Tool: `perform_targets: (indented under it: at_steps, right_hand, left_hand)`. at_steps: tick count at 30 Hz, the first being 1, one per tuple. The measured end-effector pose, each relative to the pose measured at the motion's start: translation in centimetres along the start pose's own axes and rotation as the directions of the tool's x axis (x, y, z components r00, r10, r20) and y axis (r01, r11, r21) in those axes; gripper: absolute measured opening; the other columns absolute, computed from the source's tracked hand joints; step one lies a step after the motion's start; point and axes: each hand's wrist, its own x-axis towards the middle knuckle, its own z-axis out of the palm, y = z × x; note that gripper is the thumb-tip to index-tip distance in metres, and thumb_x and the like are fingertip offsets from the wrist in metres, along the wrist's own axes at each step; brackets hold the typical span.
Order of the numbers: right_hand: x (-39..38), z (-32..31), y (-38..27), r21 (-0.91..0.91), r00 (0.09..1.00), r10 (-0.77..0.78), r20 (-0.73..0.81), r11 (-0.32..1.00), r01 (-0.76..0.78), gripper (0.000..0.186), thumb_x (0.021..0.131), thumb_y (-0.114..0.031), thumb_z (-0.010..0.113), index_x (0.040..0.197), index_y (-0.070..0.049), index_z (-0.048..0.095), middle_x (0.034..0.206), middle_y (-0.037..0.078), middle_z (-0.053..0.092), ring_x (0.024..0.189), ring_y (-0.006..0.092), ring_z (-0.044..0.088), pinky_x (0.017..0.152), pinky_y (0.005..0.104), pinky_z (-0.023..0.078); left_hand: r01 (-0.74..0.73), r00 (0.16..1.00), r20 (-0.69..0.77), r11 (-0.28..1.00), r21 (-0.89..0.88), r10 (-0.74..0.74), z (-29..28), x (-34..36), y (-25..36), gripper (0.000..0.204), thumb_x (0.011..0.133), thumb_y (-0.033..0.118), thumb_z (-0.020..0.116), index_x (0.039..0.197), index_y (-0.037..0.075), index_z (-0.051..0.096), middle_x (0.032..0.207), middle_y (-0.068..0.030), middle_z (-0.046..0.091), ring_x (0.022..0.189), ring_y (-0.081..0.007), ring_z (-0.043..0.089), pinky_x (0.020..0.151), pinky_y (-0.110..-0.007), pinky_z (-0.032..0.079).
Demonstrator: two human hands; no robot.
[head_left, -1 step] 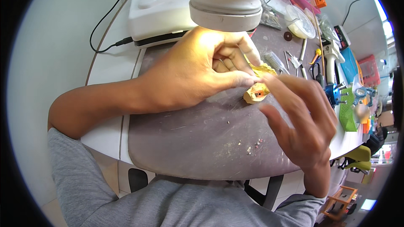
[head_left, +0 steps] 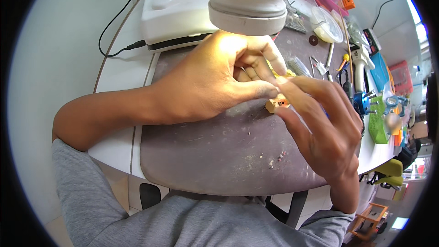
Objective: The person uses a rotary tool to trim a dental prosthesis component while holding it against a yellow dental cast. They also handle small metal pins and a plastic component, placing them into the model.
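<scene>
Beneath the lamp, my left hand (head_left: pixel 219 71) is closed, its bent fingers and thumb on a yellowish plaster dental cast (head_left: pixel 272 105). Much of the cast is hidden by both hands. A pinkish patch with small dark holes shows on its near part. My right hand (head_left: pixel 322 126) reaches over the cast from the right, its fingers spread and slightly blurred. Its index fingertip meets the cast close to my left thumb, and its thumb lies by the cast's near end. I see nothing held in the right hand.
A ribbed white hose with a nozzle (head_left: pixel 247 4) hangs just above my left hand. Behind stands a white machine (head_left: pixel 178 9) with a black cable. Small tools, a clear tub (head_left: pixel 327 25) and a green basket (head_left: pixel 377 121) crowd the right. Crumbs (head_left: pixel 276 158) lie on the grey mat (head_left: pixel 206 155).
My right hand has shifted slightly left and closer to the cast, now covering more of it. The left hand has barely moved.
</scene>
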Motion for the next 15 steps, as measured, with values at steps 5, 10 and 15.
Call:
perform_targets:
  at_steps: [5, 10, 15]
  right_hand:
    - [-1.0, -0.1, 0.5, 0.012, 0.997, 0.05, -0.058, 0.999, -0.049, 0.028, 0.069, 0.005, 0.08, 0.096, 0.0, 0.075, 0.082, 0.01, 0.069, 0.068, 0.0211, 0.065, 0.058, 0.0304, 0.052]
    - [-4.4, -3.5, 0.2, 0.006, 0.957, 0.263, -0.123, 0.964, -0.264, 0.035, 0.069, 0.009, 0.08, 0.103, 0.001, 0.078, 0.082, 0.011, 0.066, 0.067, 0.0177, 0.061, 0.058, 0.0282, 0.048]
    - [-7.7, -1.9, -0.9, -0.041, 0.906, 0.383, 0.183, 0.923, -0.382, 0.028, 0.078, 0.002, 0.079, 0.104, -0.006, 0.079, 0.087, 0.006, 0.065, 0.075, 0.0184, 0.062, 0.059, 0.031, 0.049]
  left_hand:
    - [0.055, 0.998, 0.019, 0.997, -0.055, -0.054, 0.3, -0.4, 1.2, 0.016, 0.098, 0.007, 0.068, 0.112, 0.001, 0.062, 0.088, -0.0026, 0.069, 0.08, -0.0081, 0.064, 0.073, -0.024, 0.052]
    - [-0.136, 0.987, 0.055, 0.592, 0.795, 0.153, 0.3, -1.9, 1.2, 0.022, 0.09, 0.016, 0.074, 0.096, 0.001, 0.059, 0.081, -0.0133, 0.063, 0.073, -0.0288, 0.063, 0.067, -0.036, 0.05]
    - [-0.129, 0.99, 0.142, 0.415, 0.901, -0.002, 0.1, -3.1, 2.6, 0.016, 0.085, 0.005, 0.07, 0.096, 0.001, 0.059, 0.091, -0.0154, 0.063, 0.086, -0.0353, 0.064, 0.075, -0.045, 0.05]
